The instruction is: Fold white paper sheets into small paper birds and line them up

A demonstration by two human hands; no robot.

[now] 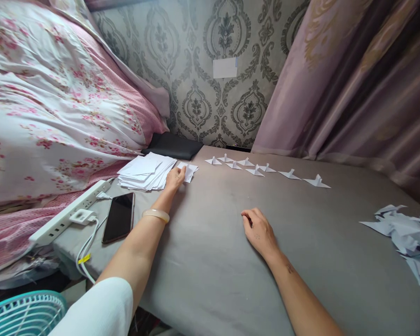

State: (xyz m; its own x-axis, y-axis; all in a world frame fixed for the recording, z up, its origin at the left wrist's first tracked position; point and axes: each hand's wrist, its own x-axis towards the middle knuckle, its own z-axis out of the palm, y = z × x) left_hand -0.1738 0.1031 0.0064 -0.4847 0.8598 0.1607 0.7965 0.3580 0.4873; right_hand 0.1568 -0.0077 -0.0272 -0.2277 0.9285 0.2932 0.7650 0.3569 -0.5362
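Note:
My left hand (pixel 175 178) reaches to the far left of the table, its fingers pinched on a small white sheet of paper (pixel 191 172) beside the large paper stack. That stack of white sheets (pixel 145 171) lies loosely piled just left of the hand. Nearer the middle, my right hand (pixel 259 232) rests on the grey cloth with its fingers curled in; nothing shows in it. Beyond it, several folded white paper pieces (pixel 290 174) stand in loose rows, each with a pointed base and an upright tab.
A heap of folded paper (pixel 408 233) lies at the right edge. On the left are a phone (pixel 119 218), a power strip (pixel 72 212) with cables and a turquoise fan (pixel 26 310). A black flat item (pixel 175 146) lies by the patterned wall. Curtains (pixel 301 93) hang at right.

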